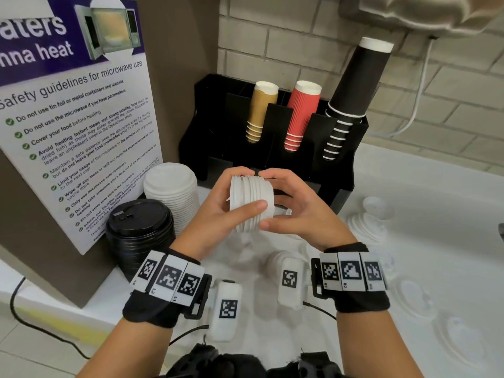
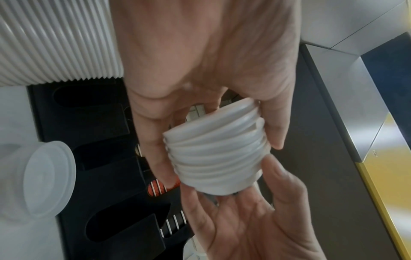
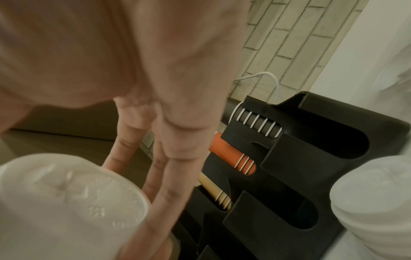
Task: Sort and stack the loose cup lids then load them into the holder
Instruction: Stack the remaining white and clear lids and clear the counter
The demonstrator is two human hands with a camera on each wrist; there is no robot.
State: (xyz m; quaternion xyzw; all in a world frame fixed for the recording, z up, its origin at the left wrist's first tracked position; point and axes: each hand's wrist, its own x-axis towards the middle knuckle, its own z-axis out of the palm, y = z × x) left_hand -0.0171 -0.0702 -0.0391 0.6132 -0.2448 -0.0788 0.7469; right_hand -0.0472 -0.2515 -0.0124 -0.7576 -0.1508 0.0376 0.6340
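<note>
At frame centre, the left hand (image 1: 218, 205) and right hand (image 1: 297, 211) both curled their fingers around a sideways stack of white plastic lids (image 1: 252, 203), below the black cup holder (image 1: 272, 126).

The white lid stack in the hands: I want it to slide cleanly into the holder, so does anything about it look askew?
Yes. The small stack of white plastic lids, held sideways between the left hand and right hand, is not nested evenly: the left wrist view shows uneven gaps near one end, with rims tilted.
</note>
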